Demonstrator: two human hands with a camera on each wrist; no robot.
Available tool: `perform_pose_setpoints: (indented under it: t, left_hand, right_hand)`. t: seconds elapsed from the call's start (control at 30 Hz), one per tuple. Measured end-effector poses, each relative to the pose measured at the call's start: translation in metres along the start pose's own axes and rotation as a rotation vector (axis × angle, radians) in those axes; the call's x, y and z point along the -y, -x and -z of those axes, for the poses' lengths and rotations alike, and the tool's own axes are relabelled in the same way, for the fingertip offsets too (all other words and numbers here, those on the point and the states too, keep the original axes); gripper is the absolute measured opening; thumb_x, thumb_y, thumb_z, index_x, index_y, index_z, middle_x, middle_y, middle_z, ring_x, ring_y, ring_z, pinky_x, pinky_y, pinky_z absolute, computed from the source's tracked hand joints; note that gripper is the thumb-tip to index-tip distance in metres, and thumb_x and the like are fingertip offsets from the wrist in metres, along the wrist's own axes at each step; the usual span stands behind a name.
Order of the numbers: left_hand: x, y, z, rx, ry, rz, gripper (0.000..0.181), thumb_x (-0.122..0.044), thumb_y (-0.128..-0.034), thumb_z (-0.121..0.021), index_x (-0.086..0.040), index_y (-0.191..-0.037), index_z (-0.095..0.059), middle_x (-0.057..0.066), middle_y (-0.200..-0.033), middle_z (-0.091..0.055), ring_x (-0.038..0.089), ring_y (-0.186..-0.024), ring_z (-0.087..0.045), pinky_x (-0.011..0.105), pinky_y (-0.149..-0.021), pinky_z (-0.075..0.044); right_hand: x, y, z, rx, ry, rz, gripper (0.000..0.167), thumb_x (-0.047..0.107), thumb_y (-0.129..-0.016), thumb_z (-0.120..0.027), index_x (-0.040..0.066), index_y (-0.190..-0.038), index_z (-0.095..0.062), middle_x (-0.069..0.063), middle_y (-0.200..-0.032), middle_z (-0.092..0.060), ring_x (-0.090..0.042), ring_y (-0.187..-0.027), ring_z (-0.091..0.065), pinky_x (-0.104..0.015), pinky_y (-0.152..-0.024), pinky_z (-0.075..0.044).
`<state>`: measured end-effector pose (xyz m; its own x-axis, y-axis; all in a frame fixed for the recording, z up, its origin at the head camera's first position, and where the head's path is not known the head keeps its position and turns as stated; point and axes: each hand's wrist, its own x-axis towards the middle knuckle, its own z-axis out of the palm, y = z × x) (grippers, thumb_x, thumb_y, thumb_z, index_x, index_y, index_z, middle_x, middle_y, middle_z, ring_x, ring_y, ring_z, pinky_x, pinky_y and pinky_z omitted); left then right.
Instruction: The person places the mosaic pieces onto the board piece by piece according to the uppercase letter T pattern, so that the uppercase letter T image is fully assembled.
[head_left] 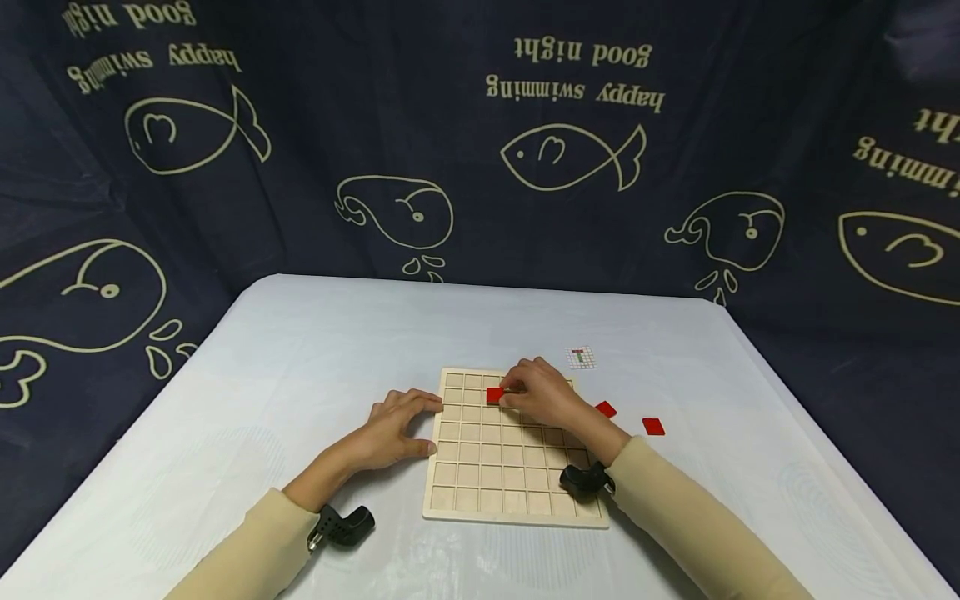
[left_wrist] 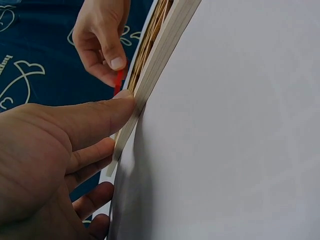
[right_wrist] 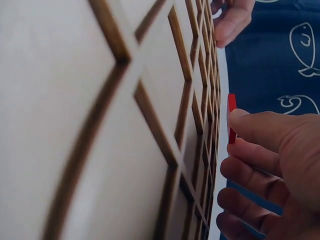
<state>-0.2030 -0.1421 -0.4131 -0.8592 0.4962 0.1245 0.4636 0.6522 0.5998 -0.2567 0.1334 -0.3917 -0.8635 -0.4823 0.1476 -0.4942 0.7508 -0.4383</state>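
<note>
A light wooden grid board (head_left: 491, 477) with raised dividers lies on the table. Above its far part, my right hand (head_left: 542, 395) pinches a red square tile (head_left: 494, 396) between thumb and fingers; in the right wrist view the tile (right_wrist: 232, 118) appears edge-on, apart from the dividers. My left hand (head_left: 392, 429) rests at the board's left edge, thumb and fingertips touching its side, fingers fairly straight. The left wrist view shows that thumb (left_wrist: 107, 116) against the board's rim (left_wrist: 157, 62). My right hand and forearm hide part of the board's right side.
Two more red tiles lie right of the board, one close to its edge (head_left: 606, 409) and another red tile (head_left: 653, 427) farther out. A small printed grid card (head_left: 581, 357) sits beyond the board. White cloth covers the table (head_left: 337, 333); a dark patterned curtain (head_left: 465, 100) hangs behind.
</note>
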Motion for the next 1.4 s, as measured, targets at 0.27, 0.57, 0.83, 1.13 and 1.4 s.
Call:
perform_pose_setpoints:
  t: [0.27,0.57,0.83,1.13,1.4]
  left_hand:
    - [-0.0007,-0.0001,0.0,-0.004,-0.001,0.001,0.054,-0.027,-0.0778,-0.074,-0.009,-0.126,-0.056,0.0,-0.137,-0.05,0.025,-0.121,-0.039,0.041,-0.091,-0.026]
    - [-0.0003,-0.0008,-0.0002,-0.002,0.001,0.001,0.054,-0.027,-0.078,-0.074,-0.01,-0.126,-0.056,0.0,-0.137,-0.05,0.025,-0.122,-0.039,0.042,-0.092,-0.026]
    - [0.0,-0.0004,0.0,0.002,0.002,-0.004,0.054,-0.028,-0.0784,-0.074,-0.01,-0.126,-0.056,0.0,-0.137,-0.05,0.025,-0.122,-0.039,0.042,-0.092,-0.026]
    - [0.0002,-0.0005,-0.0001,-0.002,0.003,-0.006,0.054,-0.027,-0.0783,-0.074,-0.01,-0.126,-0.056,0.001,-0.137,-0.05,0.025,-0.121,-0.039,0.041,-0.091,-0.026]
    - [-0.0003,-0.0005,0.0,-0.006,-0.004,0.001,0.053,-0.027,-0.078,-0.074,-0.01,-0.126,-0.057,0.001,-0.137,-0.05,0.024,-0.118,-0.04,0.04,-0.09,-0.026]
  right_hand:
    - [0.0015,-0.0028,-0.0034,0.008,0.026,-0.003,0.019,0.024,-0.084,-0.07,0.012,-0.099,-0.07,0.002,-0.089,-0.06,-0.012,-0.082,-0.046,-0.028,-0.072,-0.04]
    - [0.0049,-0.0041,-0.0038,0.003,0.07,0.014,0.017,0.022,-0.083,-0.071,0.012,-0.097,-0.07,0.002,-0.086,-0.06,-0.013,-0.08,-0.046,-0.029,-0.07,-0.041]
    - [0.0055,-0.004,-0.005,-0.002,0.099,0.016,0.017,0.024,-0.082,-0.073,0.013,-0.095,-0.07,0.002,-0.085,-0.059,-0.013,-0.081,-0.047,-0.029,-0.07,-0.041]
    - [0.0053,-0.0028,-0.0058,-0.01,0.115,0.032,0.02,0.025,-0.081,-0.073,0.012,-0.096,-0.07,0.001,-0.086,-0.059,-0.014,-0.08,-0.046,-0.029,-0.071,-0.041]
    - [0.0053,-0.0031,-0.0062,0.004,0.116,0.018,0.021,0.027,-0.081,-0.073,0.013,-0.096,-0.069,0.002,-0.087,-0.058,-0.013,-0.081,-0.045,-0.03,-0.073,-0.041]
